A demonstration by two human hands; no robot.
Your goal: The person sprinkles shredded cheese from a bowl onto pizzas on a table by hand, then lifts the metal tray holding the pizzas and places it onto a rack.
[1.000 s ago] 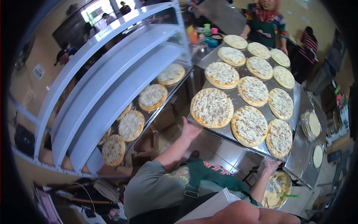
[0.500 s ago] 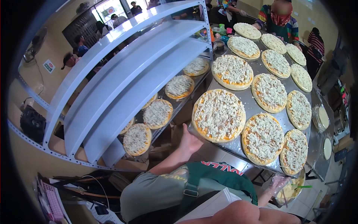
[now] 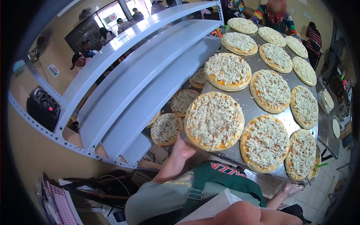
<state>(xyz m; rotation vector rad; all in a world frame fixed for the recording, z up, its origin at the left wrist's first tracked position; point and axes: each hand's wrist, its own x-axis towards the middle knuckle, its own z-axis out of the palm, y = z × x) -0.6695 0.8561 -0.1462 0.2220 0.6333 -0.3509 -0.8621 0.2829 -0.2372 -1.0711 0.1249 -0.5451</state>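
A large metal tray [image 3: 245,100] bears several round pizzas topped with white shreds, such as the near-left pizza [image 3: 214,121]; those at its far end look paler. My left hand [image 3: 182,149] is closed on the tray's near-left corner, its fingers partly hidden under it. At the near-right edge my right hand [image 3: 290,190], in a clear glove, holds the same tray from below. A person [image 3: 275,17] in a green apron stands at the far end. Left of the tray, a lower shelf carries more pizzas, among them a topped pizza [image 3: 167,129].
A metal rack with pale blue shelves [image 3: 150,71] rises close on the left. To the right stands a metal table [image 3: 330,131] with wrapped dough [image 3: 325,101]. A black speaker [image 3: 43,105] is behind the rack; a pink basket [image 3: 62,206] lies at lower left. Other people are in the background.
The tray has come nearer and shifted left relative to the rack, and now covers part of the lower shelf's pizzas. Both my hands have stayed on it.
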